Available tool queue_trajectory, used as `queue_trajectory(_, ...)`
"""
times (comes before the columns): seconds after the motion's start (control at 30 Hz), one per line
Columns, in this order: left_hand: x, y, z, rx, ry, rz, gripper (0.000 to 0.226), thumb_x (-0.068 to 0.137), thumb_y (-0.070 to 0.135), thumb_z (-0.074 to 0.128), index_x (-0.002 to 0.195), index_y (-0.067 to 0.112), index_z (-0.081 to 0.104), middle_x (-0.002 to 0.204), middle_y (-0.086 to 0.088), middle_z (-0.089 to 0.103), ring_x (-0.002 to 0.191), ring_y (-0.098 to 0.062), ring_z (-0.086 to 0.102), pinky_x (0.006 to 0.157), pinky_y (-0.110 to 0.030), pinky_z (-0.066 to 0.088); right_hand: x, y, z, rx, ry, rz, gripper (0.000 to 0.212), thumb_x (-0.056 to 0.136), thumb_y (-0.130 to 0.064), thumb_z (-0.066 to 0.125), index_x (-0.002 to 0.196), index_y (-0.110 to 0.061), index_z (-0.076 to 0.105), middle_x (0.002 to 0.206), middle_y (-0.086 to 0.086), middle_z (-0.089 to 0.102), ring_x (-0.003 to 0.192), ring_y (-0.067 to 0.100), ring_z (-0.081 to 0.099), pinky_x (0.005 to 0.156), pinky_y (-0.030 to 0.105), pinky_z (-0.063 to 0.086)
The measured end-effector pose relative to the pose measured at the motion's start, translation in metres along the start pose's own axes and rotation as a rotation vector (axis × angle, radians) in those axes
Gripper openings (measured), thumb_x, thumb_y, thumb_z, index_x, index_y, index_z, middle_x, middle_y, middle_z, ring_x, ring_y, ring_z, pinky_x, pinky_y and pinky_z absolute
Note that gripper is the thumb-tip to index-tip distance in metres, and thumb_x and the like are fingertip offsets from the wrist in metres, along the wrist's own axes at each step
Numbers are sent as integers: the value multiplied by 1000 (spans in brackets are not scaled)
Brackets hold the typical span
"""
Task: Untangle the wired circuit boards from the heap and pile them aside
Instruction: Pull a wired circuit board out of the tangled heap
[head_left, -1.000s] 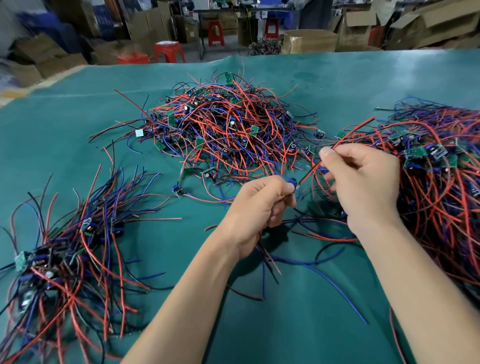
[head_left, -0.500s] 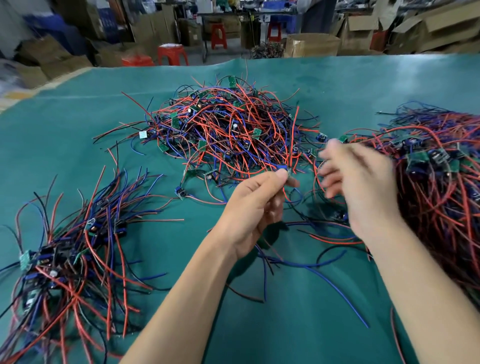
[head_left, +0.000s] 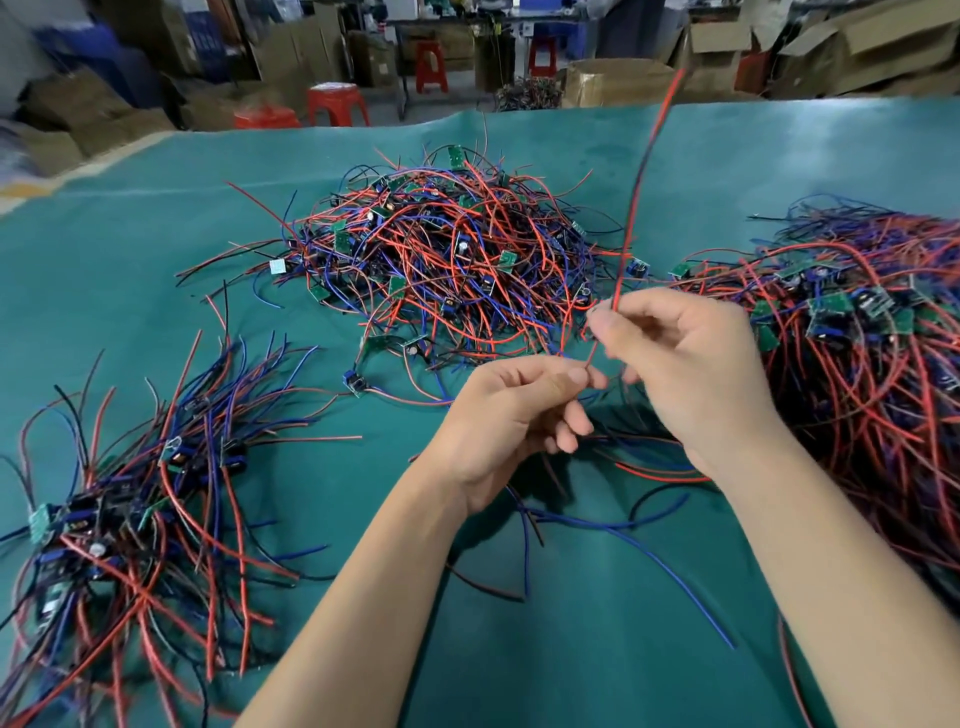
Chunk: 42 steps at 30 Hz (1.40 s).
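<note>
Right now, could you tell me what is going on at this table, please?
A person is separating wired circuit boards on a green table. The right hand pinches a red wire that stands up from its fingertips, while the left hand pinches wiring just below. A tangled heap lies ahead, another mass of wires to the right, and a looser pile to the left.

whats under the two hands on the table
Loose blue, red and black wires on the green mat. Whatever lies directly beneath the hands is covered.
</note>
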<state>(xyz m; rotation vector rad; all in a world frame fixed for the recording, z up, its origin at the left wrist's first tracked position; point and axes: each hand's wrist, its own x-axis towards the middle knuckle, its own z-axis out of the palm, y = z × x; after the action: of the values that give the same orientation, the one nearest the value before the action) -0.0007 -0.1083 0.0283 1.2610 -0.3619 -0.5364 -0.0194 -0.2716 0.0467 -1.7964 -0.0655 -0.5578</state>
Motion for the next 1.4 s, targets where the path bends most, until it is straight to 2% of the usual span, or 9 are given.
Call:
queue_trajectory(0.13, 0, 1, 2, 17, -66, 30, 18, 97, 13, 56, 88, 11, 72, 57, -3, 63, 44, -10, 52, 48, -16, 40, 5, -6, -14, -44, 266, -30, 15, 90, -30, 71, 75, -33, 72, 62, -16, 66, 54, 3, 55, 49, 19, 44)
queue_trajectory(0.33, -2, 0, 2, -23, -81, -2, 19, 94, 13, 56, 82, 13, 71, 66, -4, 66, 52, -11, 58, 48, -17, 41, 12, -16, -71, -259, 537, -34, 33, 90, -70, 59, 76, -40, 64, 69, -5, 67, 65, 26, 70, 66, 61, 58)
queue_trajectory(0.4, 0, 3, -1, -119, 11, 38, 15, 88, 14, 56, 83, 12, 70, 69, -4, 66, 55, -11, 58, 45, -18, 40, 14, -9, -95, -418, 515, 15, 51, 84, -85, 49, 75, -36, 62, 64, 4, 62, 62, 38, 65, 65, 64, 56)
queue_trajectory(0.63, 5, 4, -13, -162, 599, 309, 27, 90, 5, 52, 73, 14, 70, 84, -6, 68, 74, -16, 62, 44, -22, 43, 14, 11, -132, -907, 668, 183, 36, 68, -101, 36, 71, -69, 52, 73, 15, 68, 75, 43, 69, 75, 61, 57)
queue_trajectory(0.8, 8, -2, -10, 83, 618, 275, 23, 89, -1, 54, 78, 11, 69, 74, 11, 68, 70, -5, 59, 54, -23, 51, 0, -27, -47, -854, 474, -25, 28, 84, -58, 63, 74, -32, 62, 66, 0, 71, 67, 30, 69, 70, 40, 55)
queue_trajectory(0.97, 9, -4, -7, 172, 604, 246, 24, 86, -3, 56, 77, 14, 69, 75, 7, 66, 67, -2, 56, 57, -25, 52, -15, 4, 12, -1053, -253, -58, 41, 93, -42, 68, 128, -23, 64, 121, 7, 65, 115, 35, 51, 99, 42, 44)
queue_trajectory(1.17, 8, -4, -6, 212, 599, 211, 24, 85, -1, 56, 74, 17, 69, 84, -10, 66, 70, -6, 55, 55, -22, 48, -16, 13, 17, -846, -230, -36, 10, 88, -20, 75, 98, -22, 77, 98, 4, 67, 96, 32, 60, 82, 42, 50)
queue_trajectory(1.27, 8, -5, -7, 229, 593, 205, 23, 84, 2, 57, 74, 18, 70, 86, -16, 66, 74, -12, 56, 55, -22, 48, -15, 11, 18, -688, -98, -49, 20, 83, -1, 73, 89, -19, 80, 87, 1, 71, 77, 24, 63, 78, 39, 50)
queue_trajectory(1.4, 6, -5, -7, 227, 586, 193, 21, 83, 5, 56, 74, 19, 70, 81, -6, 67, 74, -11, 59, 54, -21, 48, -9, 7, 11, -365, 130, -49, 23, 87, -3, 71, 88, -24, 79, 75, -9, 73, 64, 12, 68, 66, 25, 53)
